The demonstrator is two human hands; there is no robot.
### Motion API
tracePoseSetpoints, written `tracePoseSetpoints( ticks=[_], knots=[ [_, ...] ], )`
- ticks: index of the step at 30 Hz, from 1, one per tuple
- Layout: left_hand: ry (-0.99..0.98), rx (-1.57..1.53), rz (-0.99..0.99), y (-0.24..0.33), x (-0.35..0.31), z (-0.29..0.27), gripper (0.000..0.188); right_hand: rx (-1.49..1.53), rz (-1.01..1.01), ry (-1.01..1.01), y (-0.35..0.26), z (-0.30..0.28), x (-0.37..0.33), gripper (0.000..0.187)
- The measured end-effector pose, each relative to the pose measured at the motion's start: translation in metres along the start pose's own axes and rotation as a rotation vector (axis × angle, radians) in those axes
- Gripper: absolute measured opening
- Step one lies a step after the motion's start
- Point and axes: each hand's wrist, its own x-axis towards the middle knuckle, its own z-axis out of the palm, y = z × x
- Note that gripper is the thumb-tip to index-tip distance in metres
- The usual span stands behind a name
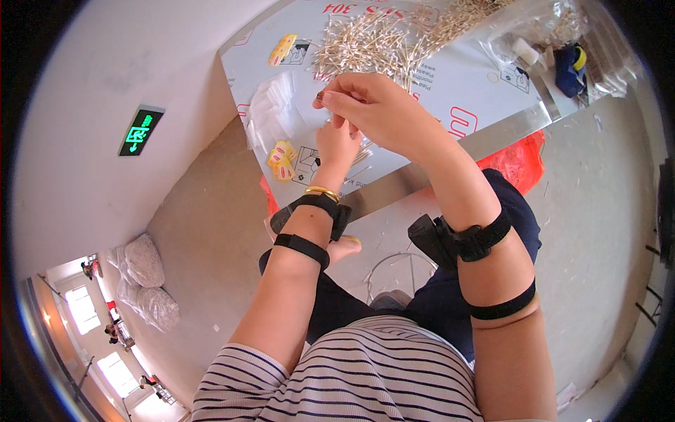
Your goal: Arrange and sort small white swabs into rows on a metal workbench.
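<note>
My right hand [376, 109] is over the table, thumb and forefinger pinched together. A tiny dark spot shows at its fingertips, too small to name. Just below it, my left hand [338, 146] is curled, its fingers partly hidden by the right hand; what it holds, if anything, is out of sight. A few loose cotton swabs [363, 152] lie beside the left hand. Beyond both hands spreads a large heap of cotton swabs [365, 43]. Left of the hands lie clear plastic bags [273, 105], with yellow printed cards [283, 162] nearer me and a further yellow stack [283, 49] behind.
The metal-edged table [450, 158] carries a printed film. At its far right are a large clear bag [612, 63] and a dark blue item with a yellow part [571, 70]. Red plastic [517, 162] hangs below the edge. White sacks [144, 281] rest on the floor at left.
</note>
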Motion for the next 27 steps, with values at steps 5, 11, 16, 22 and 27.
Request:
tracePoseSetpoints(
  ticks=[5, 11, 16, 22, 27],
  knots=[
    [-0.233, 0.123, 0.003, -0.032, 0.003, -0.010, 0.010, -0.011, -0.025, 0.021, 0.000, -0.006, -0.001, 0.026],
    [-0.283, 0.074, 0.196, -0.037, -0.004, -0.019, 0.008, -0.001, 0.023, 0.041, -0.004, -0.007, -0.005, 0.026],
    [-0.280, 0.021, 0.178, -0.049, -0.004, -0.019, 0.010, -0.021, 0.036, 0.018, -0.005, -0.008, -0.005, 0.026],
    [-0.255, 0.058, 0.244, -0.053, -0.003, -0.019, 0.012, -0.023, 0.009, 0.040, -0.002, -0.002, -0.003, 0.026],
    [-0.342, 0.072, 0.239, -0.042, -0.002, -0.025, 0.010, -0.027, -0.015, 0.028, 0.001, -0.006, -0.003, 0.025]
  ],
)
